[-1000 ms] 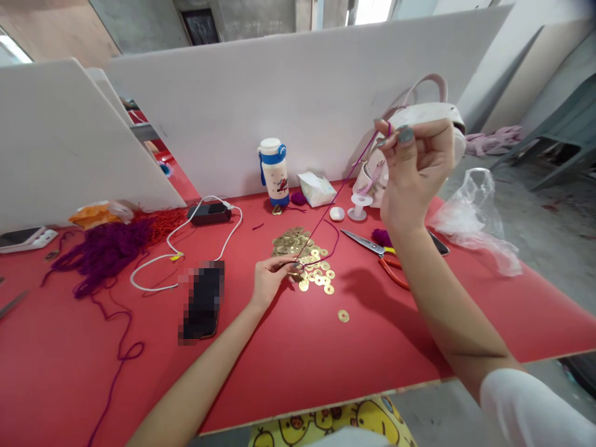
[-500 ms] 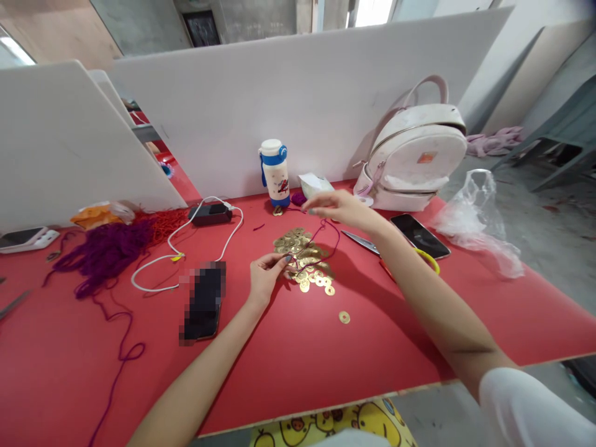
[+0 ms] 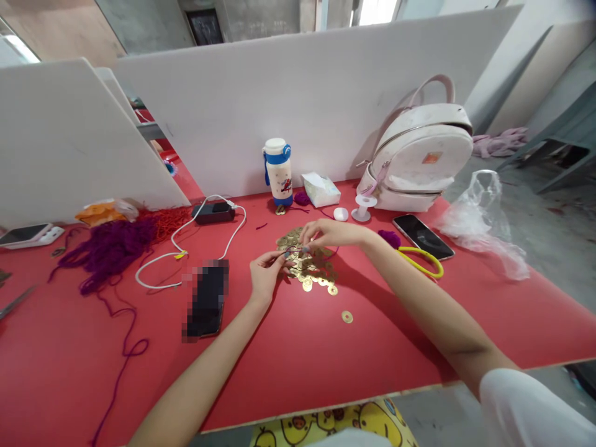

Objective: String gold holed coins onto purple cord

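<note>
A pile of several brass coins (image 3: 311, 268) with holes lies in the middle of the red table (image 3: 302, 360). My left hand (image 3: 266, 273) rests at the pile's left edge, fingers pinched on a thin purple cord (image 3: 294, 249) and what looks like a coin. My right hand (image 3: 326, 233) hovers over the pile's far side, fingertips pinched on the same cord just right of the left fingers. One single coin (image 3: 346, 316) lies apart, nearer me.
A phone (image 3: 207, 298) lies left of my left hand, with a white cable (image 3: 186, 253) and power bank (image 3: 213, 212). Purple yarn (image 3: 112, 248) sits far left. A bottle (image 3: 278, 171), tissue pack (image 3: 320, 189), empty spool (image 3: 363, 207), backpack (image 3: 419, 161), second phone (image 3: 423, 236), yellow-handled scissors (image 3: 421, 264) and plastic bag (image 3: 484, 217) stand behind and right.
My right hand dropped from high up, where it held the cord taut, down to the coin pile beside my left hand. The cord went slack. The left hand barely moved.
</note>
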### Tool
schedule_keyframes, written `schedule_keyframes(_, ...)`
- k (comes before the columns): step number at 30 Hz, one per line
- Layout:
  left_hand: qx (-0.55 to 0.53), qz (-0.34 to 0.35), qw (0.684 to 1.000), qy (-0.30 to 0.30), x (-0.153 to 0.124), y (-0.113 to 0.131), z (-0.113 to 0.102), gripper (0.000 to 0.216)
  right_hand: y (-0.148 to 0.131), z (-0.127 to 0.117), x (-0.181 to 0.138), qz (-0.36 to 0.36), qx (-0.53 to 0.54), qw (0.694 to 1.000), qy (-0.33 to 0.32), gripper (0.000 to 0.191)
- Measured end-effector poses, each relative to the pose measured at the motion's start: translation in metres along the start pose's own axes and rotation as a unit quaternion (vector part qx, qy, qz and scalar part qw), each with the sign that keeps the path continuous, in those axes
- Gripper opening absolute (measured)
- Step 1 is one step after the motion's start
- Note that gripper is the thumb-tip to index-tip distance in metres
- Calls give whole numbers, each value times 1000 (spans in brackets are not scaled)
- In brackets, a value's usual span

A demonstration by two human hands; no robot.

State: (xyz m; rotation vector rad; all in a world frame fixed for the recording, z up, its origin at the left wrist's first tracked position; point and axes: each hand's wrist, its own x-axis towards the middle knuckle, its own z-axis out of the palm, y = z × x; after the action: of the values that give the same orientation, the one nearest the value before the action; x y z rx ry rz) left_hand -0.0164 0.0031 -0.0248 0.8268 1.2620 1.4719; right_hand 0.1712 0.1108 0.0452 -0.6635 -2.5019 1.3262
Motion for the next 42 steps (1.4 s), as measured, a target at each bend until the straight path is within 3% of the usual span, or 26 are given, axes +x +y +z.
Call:
schedule_keyframes(5,-10,-1,1000,9,0,-2,-1,40,-21,-25,-23,29,106,993,-32,24)
schedule_keyframes(9,-4,-4,1000,9,1,-1,-1,40,-24,-18,-22,59,172,983,27,28)
schedule_keyframes(13,8,-3,1000,17,2,0,-1,41,-22,-8,-13,52,260,963,-43,26)
schedule_keyframes(15,12,-1,1000,15,2,0,0,42,-22,-10,-14,19,287,957,-42,29)
schedule_keyframes(21,6,3,1000,8,1,0,0,41,-27,-34,-34,-69,319,942,75,26)
schedule_keyframes(27,2,2,1000,5,0,0,0,39,-26,-54,-49,-138,274,908,286,26)
schedule_keyframes(32,2,1,1000,5,0,-1,0,40,-29,-64,-58,-136,174,875,431,15)
schedule_keyframes(38,7,-1,1000,4,0,0,0,38,-26,-70,-61,-145,114,820,542,9)
schedule_keyframes(42,12,5,1000,8,-1,0,0,38,-21,-73,-60,-184,106,796,567,16)
